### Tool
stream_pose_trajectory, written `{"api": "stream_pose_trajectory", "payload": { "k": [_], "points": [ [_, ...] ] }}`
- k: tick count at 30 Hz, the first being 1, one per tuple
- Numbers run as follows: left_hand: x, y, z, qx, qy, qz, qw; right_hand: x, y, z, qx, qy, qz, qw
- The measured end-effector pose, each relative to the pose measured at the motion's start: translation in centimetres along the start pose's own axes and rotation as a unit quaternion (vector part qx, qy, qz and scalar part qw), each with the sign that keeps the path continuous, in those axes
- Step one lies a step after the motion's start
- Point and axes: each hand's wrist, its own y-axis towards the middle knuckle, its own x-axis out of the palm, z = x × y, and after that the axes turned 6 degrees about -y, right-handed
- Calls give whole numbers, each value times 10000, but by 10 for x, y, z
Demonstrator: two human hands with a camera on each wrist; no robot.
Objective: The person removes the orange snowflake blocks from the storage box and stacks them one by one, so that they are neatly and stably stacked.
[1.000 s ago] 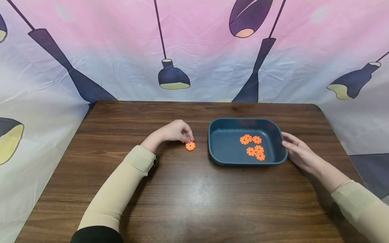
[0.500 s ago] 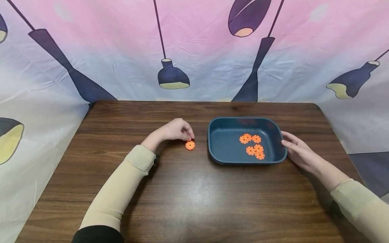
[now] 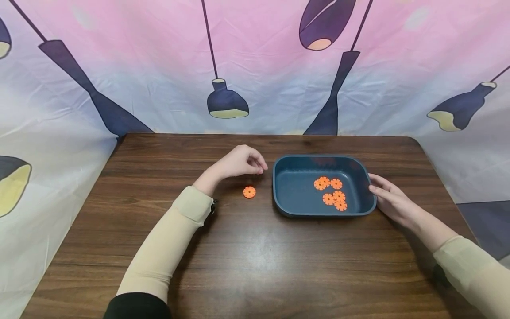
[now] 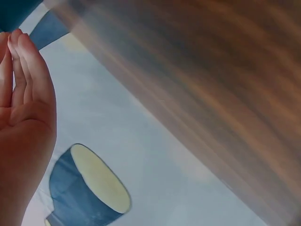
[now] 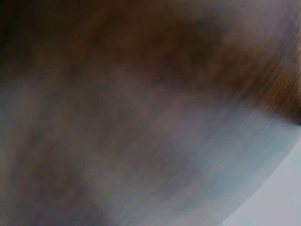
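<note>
My left hand (image 3: 245, 161) hovers just left of the dark blue rectangular tub (image 3: 277, 195), thumb and fingertips pinched together. Whatever lies between them is hidden in the head view; in the left wrist view, the fingertips (image 4: 19, 37) also meet near the tub's dark blue corner. Below this hand, one notched orange plastic disc (image 3: 249, 192) lies flat on the table. My right hand (image 3: 392, 199) grips the tub's right end, thumb at the rim. Inside the tub, several matching orange discs (image 3: 328, 199) lie in two loose clusters, some overlapping. The right wrist view is too blurred to show the hand.
The brown wood-grain table (image 3: 255, 266) extends toward the front. Behind its far edge hangs a fabric backdrop (image 3: 167, 66) printed with lamps. The tub's raised walls stand between the left hand and the discs inside.
My left hand has lifted away from the loose disc and moved right and farther back, with an orange edge visible at its fingertips half a second ago. The right hand and tub have stayed still.
</note>
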Motion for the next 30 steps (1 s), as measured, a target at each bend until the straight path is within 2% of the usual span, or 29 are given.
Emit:
{"api": "stream_pose_trajectory", "payload": {
  "k": [5, 11, 21, 30],
  "points": [
    [4, 12, 13, 204, -5, 85, 9998, 1, 0, 0, -12, -16, -5, 10000],
    [15, 30, 26, 423, -8, 3, 9991, 3, 0, 1, -103, 12, -66, 9999],
    [37, 54, 41, 503, -20, -352, 9981, 2, 0, 3, -123, -20, -62, 9999],
    [58, 74, 45, 572, 122, -711, 9958, 2, 0, 2, -73, -89, -12, 9999]
  ]
}}
